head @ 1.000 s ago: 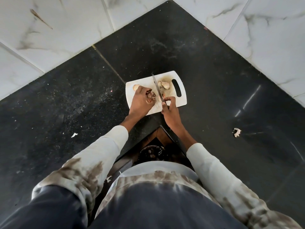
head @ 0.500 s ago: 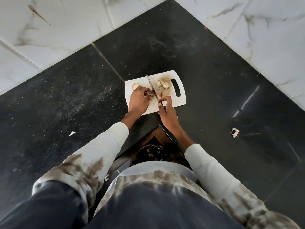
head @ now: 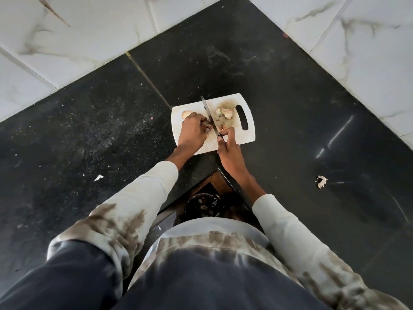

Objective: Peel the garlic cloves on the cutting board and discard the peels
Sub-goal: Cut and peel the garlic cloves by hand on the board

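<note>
Gripping knife [head: 208, 116], right hand [head: 230, 151] shows no lettering.

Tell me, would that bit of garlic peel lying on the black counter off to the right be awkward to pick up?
Probably. The garlic peel looks thin, curled and papery, so likely very light and floppy. It may skid on the glossy countertop rather than lift.

White brown-stained sleeves [head: 143, 204], dark navy front
</note>
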